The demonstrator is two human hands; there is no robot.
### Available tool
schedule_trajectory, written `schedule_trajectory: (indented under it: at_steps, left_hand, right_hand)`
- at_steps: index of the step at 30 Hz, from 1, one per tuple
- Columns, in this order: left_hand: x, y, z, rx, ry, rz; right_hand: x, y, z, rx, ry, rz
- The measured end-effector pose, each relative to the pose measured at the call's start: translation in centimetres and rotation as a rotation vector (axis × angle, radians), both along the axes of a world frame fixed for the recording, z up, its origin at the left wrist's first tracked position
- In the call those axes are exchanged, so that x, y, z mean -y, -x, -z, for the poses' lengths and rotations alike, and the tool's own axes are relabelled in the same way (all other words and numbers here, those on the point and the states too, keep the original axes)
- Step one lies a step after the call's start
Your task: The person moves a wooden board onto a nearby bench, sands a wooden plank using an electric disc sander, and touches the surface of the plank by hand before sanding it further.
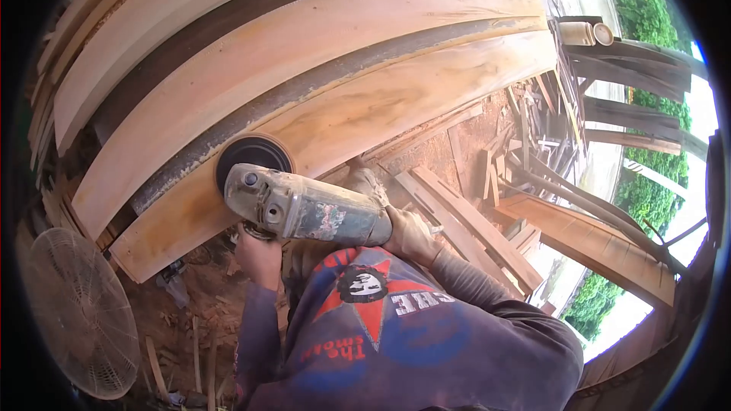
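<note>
Head view: grips the side handle of the power sander with the left hand, wraps the right hand round its rear end. Holds the black disc over the near plank, close to its far edge, with room along it rightward. Cannot tell disc contact, hidden underneath; shows left fingers only partly.

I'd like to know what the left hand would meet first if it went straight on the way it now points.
Probably the head of the power sander, just ahead of the left hand. The nearest board also lies that way, seemingly lower, though one view leaves the depth unclear.
</note>
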State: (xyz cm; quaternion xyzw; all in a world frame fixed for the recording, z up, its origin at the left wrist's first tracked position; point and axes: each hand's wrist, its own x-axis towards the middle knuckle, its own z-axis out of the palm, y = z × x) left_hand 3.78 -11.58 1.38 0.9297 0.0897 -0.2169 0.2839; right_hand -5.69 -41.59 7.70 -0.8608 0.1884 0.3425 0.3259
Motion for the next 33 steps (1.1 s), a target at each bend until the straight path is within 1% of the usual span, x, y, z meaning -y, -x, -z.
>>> schedule_trajectory:
  at_steps: [2, 4, 5, 6, 7, 8, 9, 11, 12, 13, 14, 15, 16, 18, 19, 22, 23, 27, 29, 31, 33]
  left_hand:
    - [2.2, -0.3, -0.5, -0.009, 0.027, 0.052]
    - [5.3, -0.2, -0.8, -0.076, 0.062, 0.143]
    - [7.1, -0.2, -1.1, -0.141, 0.062, 0.209]
    - [8.8, -0.2, -1.2, -0.205, 0.060, 0.273]
    - [10.2, 0.4, -0.4, -0.197, 0.092, 0.334]
    - [11.9, 0.3, -0.3, -0.198, 0.090, 0.337]
    - [13.8, 0.2, -0.2, -0.241, 0.124, 0.378]
    - [17.7, -0.5, -0.7, -0.310, 0.164, 0.464]
    - [19.6, -1.0, -1.2, -0.341, 0.170, 0.513]
    - [21.5, -1.0, -1.3, -0.340, 0.180, 0.574]
    - [23.2, -1.0, -1.6, -0.312, 0.251, 0.575]
    - [24.9, -0.5, -1.2, -0.294, 0.257, 0.607]
    - [26.5, -0.1, -0.7, -0.273, 0.262, 0.643]
    - [30.0, -0.4, -1.1, -0.313, 0.255, 0.635]
    - [31.9, -0.5, -1.2, -0.347, 0.270, 0.628]
    - [37.3, 0.1, -0.9, -0.375, 0.262, 0.644]
    - [39.1, 0.3, -0.8, -0.322, 0.266, 0.649]
    - [45.9, -0.1, -0.8, -0.337, 0.259, 0.674]
    - [50.4, -0.4, -1.0, -0.278, 0.211, 0.708]
    - [54.4, -0.8, -1.2, -0.243, 0.225, 0.733]
    - [57.9, -1.4, -1.2, -0.200, 0.234, 0.768]
  right_hand:
    - [1.1, 1.4, -0.3, -0.027, 0.019, 0.075]
    - [3.8, 4.7, 0.6, 0.014, 0.114, 0.079]
    - [5.3, 5.5, 0.3, 0.009, 0.116, 0.092]
    - [6.6, 6.5, -0.2, -0.014, 0.132, 0.150]
    - [7.5, 7.6, -0.2, 0.031, 0.151, 0.230]
    - [8.3, 8.7, -0.3, 0.079, 0.169, 0.304]
    - [9.4, 9.8, -0.6, 0.078, 0.166, 0.303]
    - [11.6, 11.0, -1.1, 0.005, 0.231, 0.388]
    - [12.9, 11.4, -1.3, -0.002, 0.215, 0.382]
    - [14.4, 11.7, -1.7, -0.023, 0.227, 0.431]
    - [16.1, 12.8, -1.4, 0.015, 0.220, 0.473]
    - [17.7, 13.9, -1.1, 0.054, 0.211, 0.515]
    - [19.0, 14.1, -1.1, 0.050, 0.189, 0.520]
    - [21.9, 13.6, -1.9, 0.145, 0.233, 0.502]
    - [23.4, 13.7, -2.1, 0.079, 0.233, 0.543]
    - [28.4, 14.6, -1.4, 0.071, 0.199, 0.573]
    - [30.3, 15.0, -1.2, 0.060, 0.190, 0.576]
    - [37.0, 14.7, -1.3, 0.071, 0.199, 0.614]
    - [40.2, 14.0, -1.6, 0.071, 0.194, 0.648]
    - [43.5, 14.7, -1.4, 0.078, 0.197, 0.681]
    - [46.4, 16.2, -0.1, 0.024, 0.218, 0.663]
